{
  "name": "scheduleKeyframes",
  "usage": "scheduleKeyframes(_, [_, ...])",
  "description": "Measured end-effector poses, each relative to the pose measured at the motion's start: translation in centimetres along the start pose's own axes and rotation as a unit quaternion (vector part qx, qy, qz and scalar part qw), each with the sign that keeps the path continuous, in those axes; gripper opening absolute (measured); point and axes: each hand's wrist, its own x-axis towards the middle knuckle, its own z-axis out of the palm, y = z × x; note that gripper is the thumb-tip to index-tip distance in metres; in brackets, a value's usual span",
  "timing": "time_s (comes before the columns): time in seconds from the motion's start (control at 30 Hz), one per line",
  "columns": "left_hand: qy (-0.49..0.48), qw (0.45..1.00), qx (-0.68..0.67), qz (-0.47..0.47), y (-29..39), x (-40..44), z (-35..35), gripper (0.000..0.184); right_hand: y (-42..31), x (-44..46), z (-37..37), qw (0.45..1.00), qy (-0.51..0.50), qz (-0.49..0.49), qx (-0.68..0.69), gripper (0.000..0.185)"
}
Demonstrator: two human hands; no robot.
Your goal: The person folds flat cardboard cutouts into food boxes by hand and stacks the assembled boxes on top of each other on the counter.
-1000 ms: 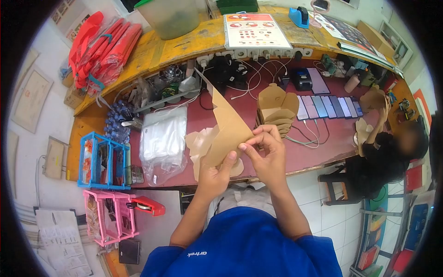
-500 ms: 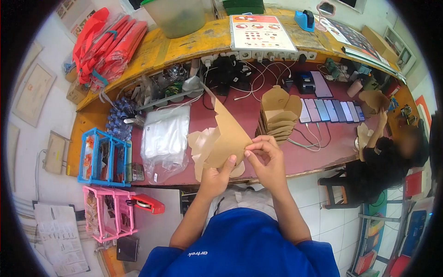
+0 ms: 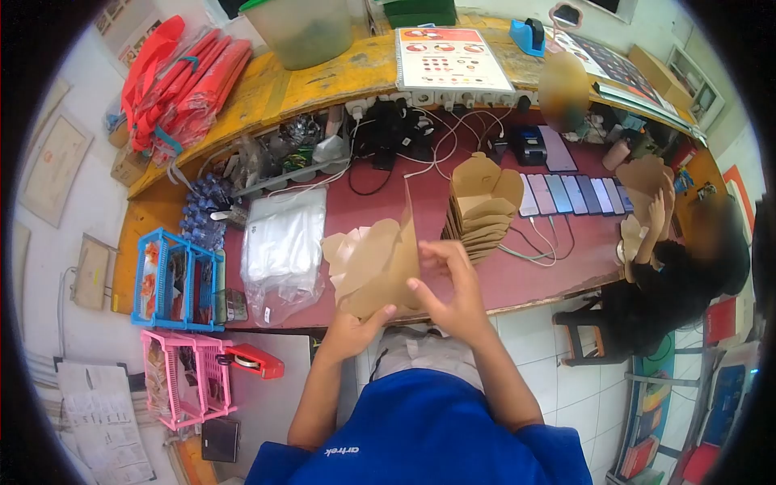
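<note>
The left hand pinches the brown carton's near edge, apparently steadying it, while the right hand, thumb and fingers parted, flanks its raised side, contact unclear, nested cartons beyond.

Held at its lower edge by the left hand, over the near side of the dark red tabletop: a partly folded box of brown kraft cardboard, with rounded flaps spread leftward and a narrow, pointed panel upright beside the right hand. Farther right on the tabletop: a nested stack of open-topped brown cardboard boxes, with flaps flared.
</note>
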Motion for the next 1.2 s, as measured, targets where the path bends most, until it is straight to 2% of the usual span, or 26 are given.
scheduleKeyframes(0.1, [-0.089, 0.993, 0.071, 0.007, 1.0, -0.5, -0.8, 0.031, -1.8, 1.7, -1.9, 0.999, -0.010, 0.001, -0.041, 0.045])
scheduleKeyframes(0.17, [-0.174, 0.973, 0.150, 0.038, -0.1, -0.7, -2.6, 0.036, -0.6, 1.7, -3.3, 0.990, -0.114, -0.006, -0.087, 0.038])
scheduleKeyframes(0.23, [-0.234, 0.948, 0.216, -0.022, -0.9, -0.8, -4.9, 0.052, 0.5, 1.3, -3.7, 0.989, -0.120, -0.041, -0.078, 0.021])
scheduleKeyframes(0.3, [-0.179, 0.979, 0.099, -0.003, 0.6, -1.4, -5.2, 0.073, 0.7, 0.4, -3.6, 0.990, -0.113, -0.050, -0.071, 0.016])
scheduleKeyframes(0.37, [-0.085, 0.989, -0.118, -0.024, 2.3, -2.1, -5.8, 0.092, 0.3, -0.5, -3.0, 0.988, -0.101, -0.055, -0.105, 0.016])
scheduleKeyframes(0.4, [-0.112, 0.986, -0.125, -0.024, 3.9, -1.4, -5.4, 0.092, 0.0, -0.9, -2.6, 0.987, -0.091, -0.058, -0.120, 0.016])
scheduleKeyframes(0.43, [-0.094, 0.994, 0.020, 0.055, 5.5, -1.2, -5.2, 0.082, -0.7, -1.1, -2.4, 0.987, -0.077, -0.048, -0.131, 0.016])
scheduleKeyframes(0.47, [-0.063, 0.975, 0.165, 0.136, 6.4, -1.2, -5.0, 0.072, -1.4, -1.1, -1.9, 0.985, -0.087, -0.035, -0.145, 0.016])
scheduleKeyframes(0.5, [-0.065, 0.975, 0.161, 0.137, 7.0, -0.9, -4.2, 0.072, -2.0, -1.1, -1.5, 0.982, -0.104, -0.026, -0.157, 0.016])
scheduleKeyframes(0.57, [-0.143, 0.922, 0.348, 0.091, 8.5, 0.0, -1.6, 0.046, -2.3, -0.9, -1.1, 0.981, -0.103, -0.040, -0.159, 0.015])
scheduleKeyframes(0.6, [-0.105, 0.939, 0.319, 0.077, 8.1, 0.3, -0.4, 0.025, -2.3, -0.7, -1.2, 0.976, -0.099, -0.054, -0.187, 0.014])
scheduleKeyframes(0.63, [-0.097, 0.937, 0.328, 0.068, 7.8, 0.4, -0.5, 0.025, -2.4, -1.1, -0.7, 0.972, -0.091, -0.063, -0.206, 0.014])
scheduleKeyframes(0.7, [-0.088, 0.957, 0.276, -0.008, 6.9, 0.5, -0.7, 0.020, -2.1, -1.6, -0.6, 0.975, -0.099, -0.063, -0.188, 0.014])
scheduleKeyframes(0.73, [-0.087, 0.961, 0.260, 0.037, 6.6, 0.5, -0.4, 0.017, -2.1, -1.2, -1.1, 0.975, -0.097, -0.065, -0.187, 0.015])
scheduleKeyframes(0.77, [-0.075, 0.961, 0.263, 0.041, 6.6, 0.3, -0.2, 0.017, -2.3, -1.1, -1.3, 0.974, -0.102, -0.077, -0.185, 0.015])
scheduleKeyframes(0.83, [-0.092, 0.948, 0.302, 0.047, 6.3, 0.0, 0.3, 0.015, -2.8, -0.9, -1.7, 0.969, -0.107, -0.037, -0.218, 0.016])
scheduleKeyframes(0.87, [-0.081, 0.957, 0.276, 0.026, 5.5, 0.1, 0.5, 0.011, -2.7, -0.9, -1.6, 0.968, -0.112, -0.046, -0.219, 0.016])
scheduleKeyframes(0.97, [-0.034, 0.962, 0.267, 0.039, 5.6, -0.2, 0.4, 0.010, -2.9, -0.2, -1.3, 0.972, -0.108, -0.089, -0.186, 0.023])
scheduleKeyframes(1.03, [-0.006, 0.967, 0.249, 0.051, 5.6, 0.0, 0.1, 0.010, -4.3, 0.2, -1.2, 0.996, -0.083, 0.013, -0.001, 0.036])
scheduleKeyframes(1.07, [0.014, 0.971, 0.232, 0.061, 5.6, 0.1, 0.1, 0.010, -4.0, 0.2, -0.9, 0.996, -0.089, 0.009, 0.000, 0.036])
scheduleKeyframes(1.13, [0.024, 0.967, 0.237, 0.092, 6.7, 0.2, 1.1, 0.010, -3.2, -0.2, 0.0, 0.994, -0.056, -0.077, -0.057, 0.045])
scheduleKeyframes(1.2, [0.029, 0.961, 0.245, 0.123, 7.1, 0.6, 1.5, 0.010, -2.9, -0.4, 0.5, 0.996, -0.054, -0.066, -0.039, 0.043])
